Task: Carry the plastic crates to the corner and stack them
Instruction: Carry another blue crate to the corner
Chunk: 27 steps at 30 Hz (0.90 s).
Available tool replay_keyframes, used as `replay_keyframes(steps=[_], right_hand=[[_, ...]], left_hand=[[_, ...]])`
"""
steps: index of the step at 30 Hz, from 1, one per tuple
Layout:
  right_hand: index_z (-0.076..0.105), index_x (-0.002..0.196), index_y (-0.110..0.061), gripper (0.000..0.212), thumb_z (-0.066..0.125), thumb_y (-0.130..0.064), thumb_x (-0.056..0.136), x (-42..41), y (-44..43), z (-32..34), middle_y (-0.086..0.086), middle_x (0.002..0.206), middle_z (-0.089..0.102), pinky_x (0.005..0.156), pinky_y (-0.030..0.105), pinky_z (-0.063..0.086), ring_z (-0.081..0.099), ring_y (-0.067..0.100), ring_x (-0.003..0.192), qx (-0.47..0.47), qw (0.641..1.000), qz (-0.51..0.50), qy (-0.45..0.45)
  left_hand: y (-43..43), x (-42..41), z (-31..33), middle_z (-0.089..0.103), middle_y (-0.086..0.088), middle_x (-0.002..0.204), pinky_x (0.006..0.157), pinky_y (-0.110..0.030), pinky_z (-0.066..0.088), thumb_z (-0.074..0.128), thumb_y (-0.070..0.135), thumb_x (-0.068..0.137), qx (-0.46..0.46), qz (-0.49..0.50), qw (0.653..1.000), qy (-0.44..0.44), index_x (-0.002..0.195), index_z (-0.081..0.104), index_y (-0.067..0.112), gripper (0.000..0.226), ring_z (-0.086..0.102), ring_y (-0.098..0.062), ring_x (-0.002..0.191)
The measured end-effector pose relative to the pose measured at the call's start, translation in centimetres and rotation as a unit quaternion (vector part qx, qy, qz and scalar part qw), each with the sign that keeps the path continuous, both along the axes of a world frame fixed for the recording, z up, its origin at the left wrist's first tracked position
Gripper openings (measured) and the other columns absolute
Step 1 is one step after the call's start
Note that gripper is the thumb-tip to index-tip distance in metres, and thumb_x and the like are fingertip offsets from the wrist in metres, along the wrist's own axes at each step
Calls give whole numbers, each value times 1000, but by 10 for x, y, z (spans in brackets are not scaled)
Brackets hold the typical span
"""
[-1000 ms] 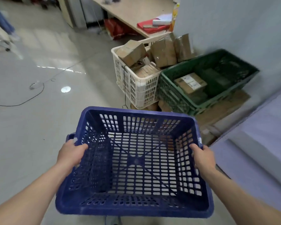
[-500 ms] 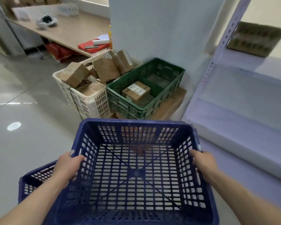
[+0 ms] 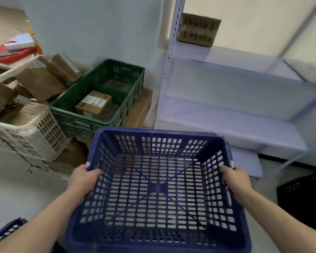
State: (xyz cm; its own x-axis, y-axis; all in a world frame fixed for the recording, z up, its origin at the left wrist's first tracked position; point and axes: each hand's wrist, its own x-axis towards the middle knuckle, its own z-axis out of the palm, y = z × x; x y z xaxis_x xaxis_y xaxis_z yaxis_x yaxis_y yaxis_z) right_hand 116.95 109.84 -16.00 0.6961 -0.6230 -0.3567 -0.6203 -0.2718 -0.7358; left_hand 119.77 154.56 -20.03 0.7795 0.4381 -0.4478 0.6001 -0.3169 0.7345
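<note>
I hold an empty blue plastic crate in front of me, above the floor. My left hand grips its left rim and my right hand grips its right rim. A second blue crate shows only a corner at the bottom left, behind my left forearm. A black crate stands on the floor at the right edge.
Ahead on the left are a green crate holding a cardboard box and a white crate piled with boxes, both resting on cartons. A pale metal shelf rack fills the right, its upright post by the wall corner.
My view has swung to the right: the green and white crates slid left, and the shelf rack and black crate came into view. Both hands keep their grip on the blue crate.
</note>
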Motion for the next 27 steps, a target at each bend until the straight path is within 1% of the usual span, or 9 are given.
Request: replay_keyframes(steps=[3,5,8,10,14,19,22,25,27], right_hand=[[65,77,-9,11,68,-17,86,-26,-20,1,8,67,67,59,36,47,60,28,60,-10,999,-38,-9],[65,76,-11,12,67,-17,85,-45,-36,-1,7,66,67,61,36,46,59,28,60,-16,998,-65,-10],[65,73,-11,13,67,-20,83,-74,-67,-3,9,66,67,62,38,48,59,29,61,-21,993,-115,-10],[63,71,-11,14,67,-17,83,-91,-90,-5,10,66,66,63,40,48,58,30,61,-16,989,-144,-8],[61,70,-15,13,67,-18,82,-125,-141,-8,8,67,66,67,44,50,61,31,63,-8,982,-189,-9],[66,78,-13,7,66,-15,84,-165,-214,-11,9,73,69,69,40,50,62,31,67,6,974,-227,-24],[64,74,-11,12,64,-10,86,-190,-262,-10,9,68,66,63,36,46,58,28,62,17,968,-249,-36],[63,73,-9,13,62,-9,86,-214,-310,-5,9,65,65,61,35,44,57,29,60,25,962,-271,-37],[61,71,-9,13,62,-8,84,-231,-341,-2,8,62,64,61,36,44,55,29,59,29,955,-291,-40]], left_hand=[[-24,11,0,68,-19,68,57,-45,57,67,25,84,24,-34,999,1,88,64,13,13,63,-35,55],[-42,19,-2,68,-18,69,62,-48,59,68,30,81,32,-67,997,5,87,65,13,18,65,-39,59],[-82,27,2,66,-15,65,59,-45,56,68,27,85,35,-115,993,-3,86,65,13,15,62,-37,56],[-113,30,5,65,-14,64,58,-43,55,67,27,85,33,-140,990,-10,86,65,14,14,61,-36,54],[-179,32,9,68,-15,70,55,-40,53,65,31,84,25,-187,982,-8,89,64,17,14,64,-36,56],[-272,26,19,70,-14,74,58,-41,53,64,30,87,27,-243,969,-18,91,62,19,13,64,-36,60],[-335,17,30,70,-15,71,54,-39,51,64,27,87,32,-274,961,-30,89,66,17,11,64,-36,57],[-398,5,42,72,-14,74,64,-48,57,64,23,88,37,-301,952,-49,85,66,17,7,68,-38,65],[-438,-2,47,72,-13,76,68,-48,58,63,23,89,40,-317,946,-56,86,65,18,7,68,-39,68]])
